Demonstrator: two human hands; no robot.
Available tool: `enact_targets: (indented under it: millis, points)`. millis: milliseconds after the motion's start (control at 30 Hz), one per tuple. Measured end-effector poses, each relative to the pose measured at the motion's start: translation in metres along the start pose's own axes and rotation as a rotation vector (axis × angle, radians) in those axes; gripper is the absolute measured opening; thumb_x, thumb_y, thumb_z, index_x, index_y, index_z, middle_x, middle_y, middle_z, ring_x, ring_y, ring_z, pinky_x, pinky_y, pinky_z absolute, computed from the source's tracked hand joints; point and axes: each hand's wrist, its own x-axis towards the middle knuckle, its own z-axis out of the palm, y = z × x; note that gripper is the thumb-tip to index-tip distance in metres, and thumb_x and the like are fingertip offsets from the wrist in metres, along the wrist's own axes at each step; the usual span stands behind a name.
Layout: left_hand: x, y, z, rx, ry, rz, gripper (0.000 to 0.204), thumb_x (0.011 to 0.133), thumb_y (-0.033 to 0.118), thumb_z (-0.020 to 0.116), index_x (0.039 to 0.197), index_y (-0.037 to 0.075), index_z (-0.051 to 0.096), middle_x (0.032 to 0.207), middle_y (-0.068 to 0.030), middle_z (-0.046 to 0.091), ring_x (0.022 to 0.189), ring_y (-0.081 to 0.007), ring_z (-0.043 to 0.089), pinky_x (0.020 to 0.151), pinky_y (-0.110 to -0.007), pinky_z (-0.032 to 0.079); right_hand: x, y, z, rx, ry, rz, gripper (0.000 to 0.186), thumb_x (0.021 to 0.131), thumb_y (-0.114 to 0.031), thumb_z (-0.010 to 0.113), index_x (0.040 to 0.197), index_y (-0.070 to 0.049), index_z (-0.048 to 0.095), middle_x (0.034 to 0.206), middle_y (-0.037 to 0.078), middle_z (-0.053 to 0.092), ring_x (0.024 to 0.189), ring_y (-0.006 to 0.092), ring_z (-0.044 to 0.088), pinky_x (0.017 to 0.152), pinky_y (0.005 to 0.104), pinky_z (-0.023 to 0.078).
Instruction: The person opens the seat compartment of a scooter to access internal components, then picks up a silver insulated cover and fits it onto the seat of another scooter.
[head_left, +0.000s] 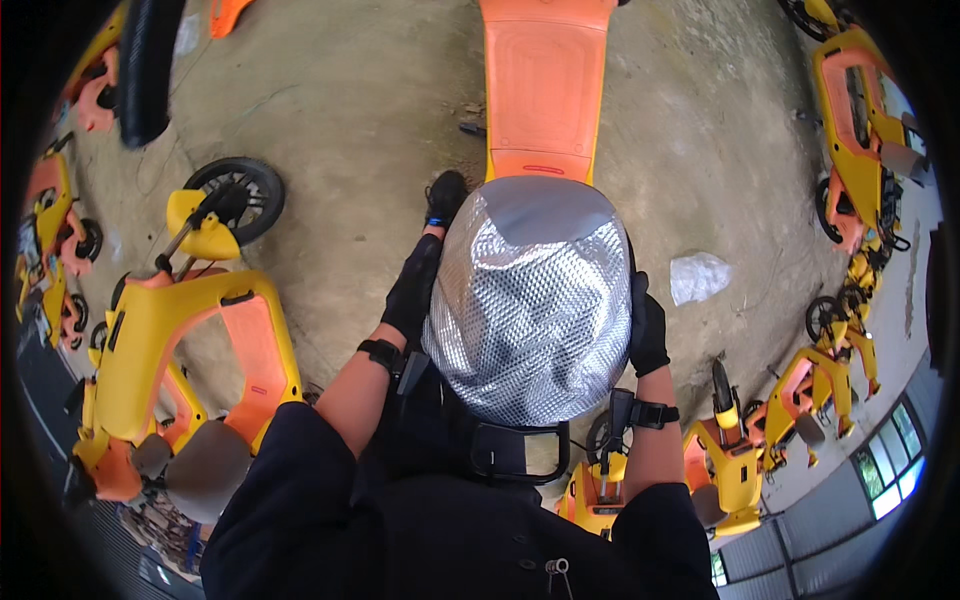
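Observation:
A silver, dimpled foil cover [525,320] lies over the seat of an orange and yellow scooter [543,95], with part of the smooth grey seat top [540,207] showing at its upper end. My left hand [410,285], in a black glove, grips the cover's left side, its fingers partly hidden along the edge. On the opposite side my right hand [647,325], also gloved, holds the cover with fingertips tucked round it. Below the seat a black rear rack [515,475] shows between my forearms.
Yellow and orange scooters stand close at left [170,350] and along the right [850,120], more at lower right [725,470]. A crumpled white plastic piece [698,277] lies on the concrete floor [350,120]. My shoe [446,198] is left of the scooter. Windows [885,460] line the wall.

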Motion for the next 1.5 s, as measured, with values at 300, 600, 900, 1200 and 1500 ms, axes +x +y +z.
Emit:
enact_targets:
  millis: [300, 600, 900, 1200, 1500]
  points:
    - [0.015, -0.019, -0.002, 0.158, 0.161, -0.081, 0.040, 0.087, 0.037, 0.045, 0.093, 0.000, 0.059, 0.080, -0.0063, 0.060, 0.070, -0.0110, 0.051, 0.064, -0.027, 0.043, 0.005, -0.020, 0.001, -0.098, 0.046, 0.100, 0.059, 0.091, -0.045, 0.027, 0.076, 0.005, 0.056, 0.058, 0.013, 0.053, 0.052, 0.0223, 0.048, 0.053, 0.0368, 0.037]
    - [0.004, -0.008, 0.019, -0.167, 0.130, -0.189, 0.029, 0.089, 0.027, 0.044, 0.096, 0.003, 0.058, 0.083, -0.0031, 0.059, 0.073, -0.0106, 0.053, 0.066, -0.025, 0.045, 0.014, 0.017, 0.002, -0.488, -0.008, -0.014, 0.038, 0.087, -0.020, 0.037, 0.118, 0.002, 0.033, 0.064, 0.019, 0.054, 0.057, 0.0337, 0.054, 0.048, 0.0407, 0.041]
    - [0.021, -0.060, -0.003, 0.223, 0.306, -0.025, 0.045, 0.086, 0.042, 0.046, 0.086, 0.000, 0.061, 0.076, -0.0039, 0.058, 0.067, -0.0110, 0.051, 0.060, -0.026, 0.043, 0.017, 0.021, 0.003, -0.509, 0.056, -0.168, 0.024, 0.086, -0.013, 0.037, 0.105, -0.001, 0.043, 0.065, 0.019, 0.054, 0.060, 0.0337, 0.055, 0.051, 0.0397, 0.043]
    - [-0.014, -0.046, -0.017, 0.140, 0.188, -0.139, 0.048, 0.088, 0.045, 0.042, 0.102, 0.002, 0.058, 0.092, -0.0049, 0.060, 0.081, -0.0116, 0.053, 0.071, -0.026, 0.043, -0.002, 0.005, 0.008, -0.317, -0.004, 0.045, 0.040, 0.092, -0.030, 0.030, 0.112, 0.002, 0.044, 0.069, 0.020, 0.055, 0.062, 0.0331, 0.055, 0.056, 0.0393, 0.042]
    - [-0.096, 0.007, -0.005, -0.242, -0.200, -0.127, 0.054, 0.089, 0.031, 0.041, 0.134, 0.006, 0.024, 0.135, -0.0040, 0.032, 0.120, -0.0190, 0.034, 0.101, -0.031, 0.025, -0.046, -0.010, -0.023, 0.699, -0.144, 0.176, 0.044, 0.093, -0.029, 0.030, 0.120, 0.004, 0.041, 0.106, 0.014, 0.056, 0.093, 0.0208, 0.053, 0.081, 0.0310, 0.040]
